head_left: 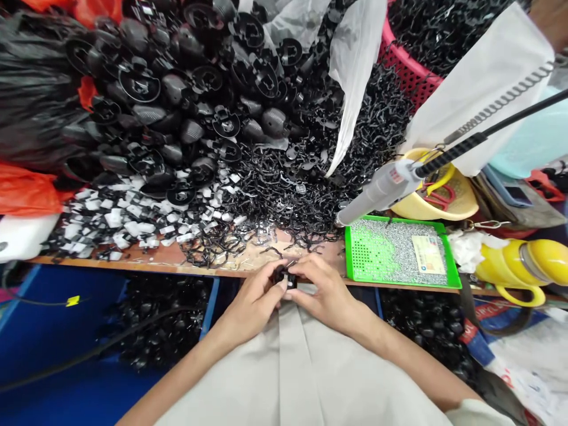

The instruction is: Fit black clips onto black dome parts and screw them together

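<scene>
Close to my body, at the bench's front edge, both hands meet around a small black plastic part (pixel 280 273) with a pale bit on it. My left hand (pixel 258 294) pinches it from the left, thumb and fingers closed. From the right, my right hand (pixel 320 290) has its thumb and forefinger closed at the same part; a thin dark piece shows by its fingertips. Fingers cover most of the part, so its exact kind cannot be made out. Just beyond lie thin curved black pieces (pixel 217 251) on the wooden bench (pixel 248 260).
Black housings (pixel 190 130) and white-and-black pieces (pixel 128 222) are heaped left. A hanging electric screwdriver (pixel 377 192) points down beside a green tray (pixel 350 260) of small screws. Further right stand a yellow bowl (pixel 461 207) and yellow flask (pixel 506 263). Blue bins (pixel 57 331) sit below.
</scene>
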### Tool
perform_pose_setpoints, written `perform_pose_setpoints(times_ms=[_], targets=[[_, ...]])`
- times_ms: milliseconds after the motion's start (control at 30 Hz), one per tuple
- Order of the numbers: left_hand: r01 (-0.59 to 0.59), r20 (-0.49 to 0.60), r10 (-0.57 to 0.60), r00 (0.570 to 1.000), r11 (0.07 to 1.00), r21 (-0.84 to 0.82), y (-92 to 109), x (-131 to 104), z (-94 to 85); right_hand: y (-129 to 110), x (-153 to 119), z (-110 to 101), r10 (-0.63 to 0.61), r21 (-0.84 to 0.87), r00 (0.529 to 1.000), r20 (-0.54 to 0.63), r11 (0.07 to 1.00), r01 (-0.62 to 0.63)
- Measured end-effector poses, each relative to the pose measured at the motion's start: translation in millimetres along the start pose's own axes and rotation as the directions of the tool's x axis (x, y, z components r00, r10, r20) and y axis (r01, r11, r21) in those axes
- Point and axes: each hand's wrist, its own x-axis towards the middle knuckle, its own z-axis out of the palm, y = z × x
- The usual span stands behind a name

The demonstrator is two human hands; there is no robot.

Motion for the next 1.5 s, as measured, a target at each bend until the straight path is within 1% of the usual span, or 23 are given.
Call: perform_pose_setpoints(times_ms=[67,133,200,267,333,400,467,533,600,633,733,833,900,967,1000,1067,1100,1167,1267,1333,1400,1467,1500], targets=[[0.012,0.018,-0.013,1.0,1.0,0.027,3,-3,-2.0,-3,-4,1,-0.008,-0.016,1.0,0.027,1.0,0.008],[0.051,0.06,-0.052,0.997,0.999,0.017,5,-5,-4.8,-7,-5,1,0.008,0.024,0.999,0.034,1.0,-0.008],[0.106,0.118,-0.1,0.988,0.993,-0.047,3,-5,-6.7,-11,-5,2,0.055,0.12,0.998,0.044,0.991,-0.06],[0.147,0.145,-0.123,0.982,0.975,-0.165,0,-4,-6.5,-14,-3,5,0.123,0.234,0.991,0.052,0.963,-0.132],[0.156,0.124,-0.123,0.985,0.941,-0.299,-4,-2,-4.9,-13,-2,9,0.192,0.321,0.981,0.038,0.927,-0.194],[0.133,0.073,-0.113,0.991,0.904,-0.407,-6,0,-3.2,-11,-2,14,0.243,0.385,0.97,0.004,0.895,-0.225],[0.077,0.029,-0.072,0.997,0.879,-0.47,-5,3,-2.4,-7,-2,18,0.275,0.436,0.96,-0.046,0.87,-0.229],[0.017,-0.002,-0.02,1.0,0.874,-0.486,-4,5,-2.7,-5,-3,18,0.282,0.447,0.953,-0.114,0.871,-0.204],[-0.015,-0.02,0.007,1.0,0.895,-0.447,-2,5,-3.3,-4,-2,15,0.237,0.386,0.96,-0.15,0.908,-0.164],[-0.019,-0.023,0.01,1.0,0.914,-0.405,-1,4,-3.5,-4,-1,12,0.196,0.335,0.97,-0.144,0.932,-0.139],[-0.008,-0.004,0.007,1.0,0.976,-0.217,-1,1,-2.8,-5,1,8,0.082,0.16,0.994,-0.067,0.985,-0.071],[-0.018,0.024,0.019,1.0,0.999,-0.043,-3,-2,-1.9,-6,0,9,0.042,0.036,0.998,-0.037,0.999,-0.041],[-0.011,0.066,0.012,0.998,1.0,-0.007,-4,-2,-2.9,-6,-1,9,0.016,0.028,1.0,-0.009,0.999,-0.016],[0.021,0.101,-0.016,0.995,0.999,-0.048,-5,-2,-6.1,-2,-2,5,0.002,0.093,0.998,0.06,0.996,-0.008],[0.031,0.098,-0.023,0.995,0.996,-0.088,-5,-1,-8.3,1,-3,2,0.01,0.137,0.997,0.081,0.99,-0.021],[0.014,0.041,-0.006,0.999,0.983,-0.182,-5,0,-12.7,11,-3,-7,0.061,0.163,0.997,0.053,0.984,-0.068],[-0.009,-0.003,0.009,1.0,0.975,-0.222,-4,2,-14.3,16,-3,-11,0.09,0.124,0.996,0.012,0.988,-0.091],[-0.049,-0.07,0.031,0.997,0.963,-0.264,-1,6,-15.2,25,-1,-16,0.118,-0.034,0.992,-0.045,0.992,-0.12],[-0.09,-0.119,0.062,0.991,0.966,-0.242,5,18,-12.2,29,3,-13,0.133,-0.274,0.991,-0.002,0.953,-0.128],[-0.164,-0.201,0.119,0.972,0.96,-0.225,8,26,-11.1,28,6,-6,0.161,-0.367,0.987,0.008,0.918,-0.147],[-0.247,-0.323,0.167,0.931,0.942,-0.225,11,31,-12.8,26,9,-1,0.187,-0.423,0.982,-0.015,0.889,-0.175],[-0.268,-0.393,0.156,0.906,0.93,-0.251,12,32,-16.6,26,10,1,0.196,-0.437,0.98,-0.026,0.88,-0.187],[-0.255,-0.394,0.135,0.909,0.928,-0.27,12,31,-18.5,27,10,1,0.198,-0.431,0.98,-0.023,0.882,-0.189]])
